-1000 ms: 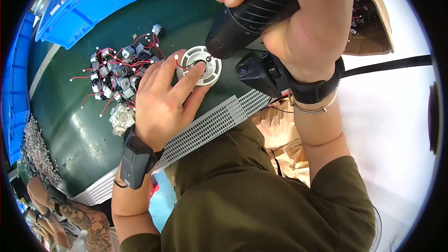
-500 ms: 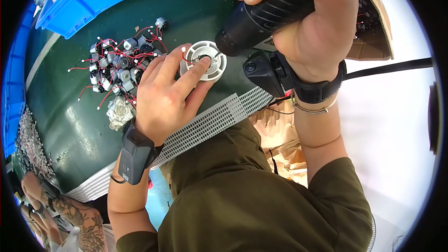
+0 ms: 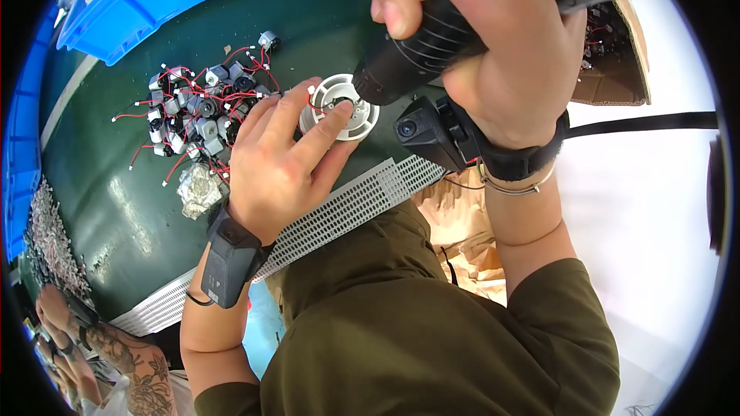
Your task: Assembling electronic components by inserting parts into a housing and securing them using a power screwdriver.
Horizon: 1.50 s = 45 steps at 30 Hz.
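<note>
disc: white round plastic part (image 3: pixel 340 106), flat on the green tabletop (image 3: pixel 116 208), near its front edge; landmark for the rest
left hand: (image 3: pixel 281 162) just below-left of the disc, palm down, fingers spread narrow; index fingertip presses on the disc's centre, other fingers lie along its left rim; pins it, no wrap-around grip
right hand: (image 3: pixel 493 46) above-right of the disc, fist wrapped tight round the black driver (image 3: pixel 432 46)
driver: tilted, nose pointing down-left onto the disc's upper right rim; tip hidden, cannot tell if it touches a screw
motors: pile of small grey motors with red wires (image 3: pixel 196 108), left of the disc, on the tabletop, just beside the left fingers
foil scrap: crumpled silvery bit (image 3: pixel 199 189), below-left of the disc, under the motor pile
grille: white perforated strip (image 3: pixel 347 212), just below the disc along the tabletop edge
bin: blue crate (image 3: pixel 154 0), well above-left of the disc
box: brown carton (image 3: pixel 617 62), right of the disc, behind the right hand
wrist units: black band device on each wrist
</note>
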Available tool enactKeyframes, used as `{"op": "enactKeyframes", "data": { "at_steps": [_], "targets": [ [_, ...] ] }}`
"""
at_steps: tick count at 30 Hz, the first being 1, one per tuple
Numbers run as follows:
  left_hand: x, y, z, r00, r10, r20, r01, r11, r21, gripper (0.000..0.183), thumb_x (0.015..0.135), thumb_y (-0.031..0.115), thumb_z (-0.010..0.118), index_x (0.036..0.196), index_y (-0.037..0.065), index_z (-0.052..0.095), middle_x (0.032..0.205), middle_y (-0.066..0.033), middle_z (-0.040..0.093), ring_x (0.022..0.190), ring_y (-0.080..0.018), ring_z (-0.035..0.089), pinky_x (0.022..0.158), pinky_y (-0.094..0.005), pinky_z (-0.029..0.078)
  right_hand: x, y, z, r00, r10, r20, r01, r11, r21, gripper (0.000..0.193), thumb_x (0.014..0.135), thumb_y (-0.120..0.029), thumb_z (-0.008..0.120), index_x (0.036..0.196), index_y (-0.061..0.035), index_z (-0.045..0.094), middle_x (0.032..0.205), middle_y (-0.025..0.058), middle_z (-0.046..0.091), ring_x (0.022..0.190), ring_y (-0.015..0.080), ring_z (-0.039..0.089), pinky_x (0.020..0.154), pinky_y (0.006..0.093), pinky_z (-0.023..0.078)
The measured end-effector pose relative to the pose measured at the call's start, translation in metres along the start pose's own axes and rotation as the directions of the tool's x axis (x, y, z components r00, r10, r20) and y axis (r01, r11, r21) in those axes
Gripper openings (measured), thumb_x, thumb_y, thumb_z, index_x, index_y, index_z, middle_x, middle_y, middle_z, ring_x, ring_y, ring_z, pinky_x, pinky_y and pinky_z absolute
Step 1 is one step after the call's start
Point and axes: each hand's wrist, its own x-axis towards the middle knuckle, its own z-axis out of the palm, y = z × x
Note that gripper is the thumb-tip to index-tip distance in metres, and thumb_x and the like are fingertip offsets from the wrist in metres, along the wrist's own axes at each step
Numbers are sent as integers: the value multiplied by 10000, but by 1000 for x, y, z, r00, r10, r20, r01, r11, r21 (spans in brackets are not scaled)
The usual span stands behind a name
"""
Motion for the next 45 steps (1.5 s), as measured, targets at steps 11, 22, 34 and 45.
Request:
{"op": "enactKeyframes", "data": {
  "at_steps": [11, 22, 34, 45],
  "targets": [
    [0, 5, 3, 997, -2, -83, 4, 1000, 22, 367, 632, 168, 804, 972, 95, 688, 1025, -163, 592, 816, -309, 595, 738, -400, 495, -11, -1, -2, 962, -248, 113, 248, 969, 16, 484, 710, 128, 641, 1150, 55, 453, 762, 56, 599, 612, 119, 589, 580, 220, 463],
    [-22, -71, -145, 854, -303, -423, 460, 820, 341, 245, 755, 124, 736, 976, 37, 675, 975, -160, 647, 930, -289, 627, 817, -372, 489, 53, 3, 0, 959, -280, 29, 282, 950, -133, 319, 816, -134, 718, 1019, 23, 528, 775, 32, 583, 674, 100, 557, 603, 246, 459],
    [29, -125, -173, 930, -172, -325, 324, 801, 503, 250, 853, 128, 636, 1070, 4, 624, 1074, -183, 629, 1023, -345, 586, 892, -409, 454, 26, 109, 10, 674, 347, 652, 413, 554, -722, 353, 777, -2, 602, 1106, -130, 602, 1001, 145, 536, 884, 368, 589, 752, 436, 488],
    [174, -243, -127, 909, -418, -10, 340, 725, 599, 540, 785, 491, 636, 1002, -2, 668, 885, -229, 669, 831, -372, 654, 739, -430, 501, 28, 98, 29, 752, 271, 601, 500, 358, -788, 234, 761, -8, 573, 995, -14, 582, 925, 147, 557, 881, 326, 597, 729, 396, 520]
  ]
}}
